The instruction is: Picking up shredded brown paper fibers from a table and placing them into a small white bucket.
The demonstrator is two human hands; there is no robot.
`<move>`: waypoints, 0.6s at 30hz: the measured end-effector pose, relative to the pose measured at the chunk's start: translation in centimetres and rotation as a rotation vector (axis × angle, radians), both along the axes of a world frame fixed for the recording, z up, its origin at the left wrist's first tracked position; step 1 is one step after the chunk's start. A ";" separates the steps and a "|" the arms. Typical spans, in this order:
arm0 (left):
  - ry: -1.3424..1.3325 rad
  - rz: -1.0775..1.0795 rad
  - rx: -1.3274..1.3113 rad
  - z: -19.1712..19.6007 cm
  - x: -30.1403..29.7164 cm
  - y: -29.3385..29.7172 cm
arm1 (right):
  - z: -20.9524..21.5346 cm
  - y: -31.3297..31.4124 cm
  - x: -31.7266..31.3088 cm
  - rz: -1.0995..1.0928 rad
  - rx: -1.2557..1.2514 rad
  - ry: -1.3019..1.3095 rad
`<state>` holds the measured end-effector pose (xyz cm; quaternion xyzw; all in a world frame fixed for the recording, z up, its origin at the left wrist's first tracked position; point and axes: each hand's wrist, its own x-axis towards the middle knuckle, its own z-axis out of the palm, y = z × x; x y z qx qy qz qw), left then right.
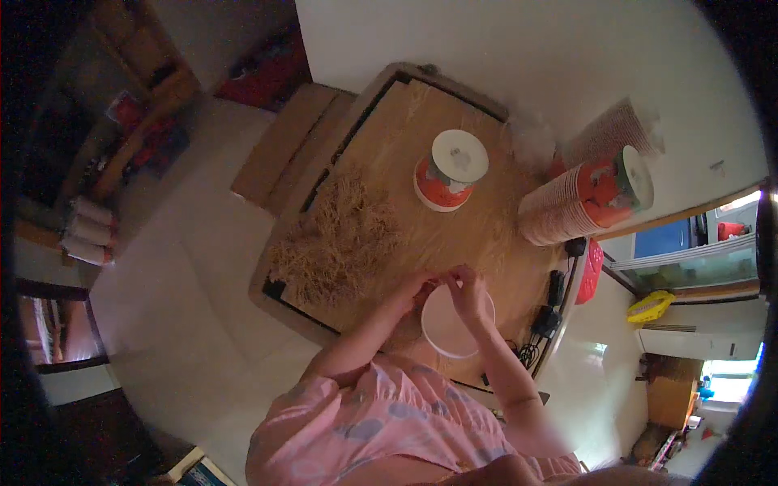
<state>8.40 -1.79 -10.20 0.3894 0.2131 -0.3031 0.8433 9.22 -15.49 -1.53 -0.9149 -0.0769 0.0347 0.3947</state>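
Observation:
My left hand [419, 287] and my right hand [468, 298] meet over the far rim of a round white paper tub [455, 334] at the table's near edge. The fingers of both are drawn together in a pinch; what they hold, if anything, is too small to make out. My right wrist crosses above the tub's right side. To the left of my hands lies a big loose heap of thin, brown, dry strands [340, 239]. Beyond them stands a red-and-white paper tub [459, 162], its pale round end facing up.
A long stack of nested red-and-white paper tubs [579, 202] lies at the table's right, another stack [620, 134] behind it. Black adapters and cables [547, 321] line the right edge. The wooden table [389, 130] borders a white wall. A brown bench [284, 146] stands left.

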 end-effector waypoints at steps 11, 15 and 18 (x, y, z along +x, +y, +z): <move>0.087 0.047 -0.136 1.3 -0.2 0.3 | -1.1 0.8 -1.6 -0.057 -0.214 -0.425; 0.078 0.027 -0.107 2.2 -0.3 0.1 | -1.0 0.5 -1.3 -0.086 -0.196 -0.333; 0.048 0.076 -0.063 3.3 -0.1 0.0 | -1.2 0.7 -1.3 -0.100 -0.215 -0.341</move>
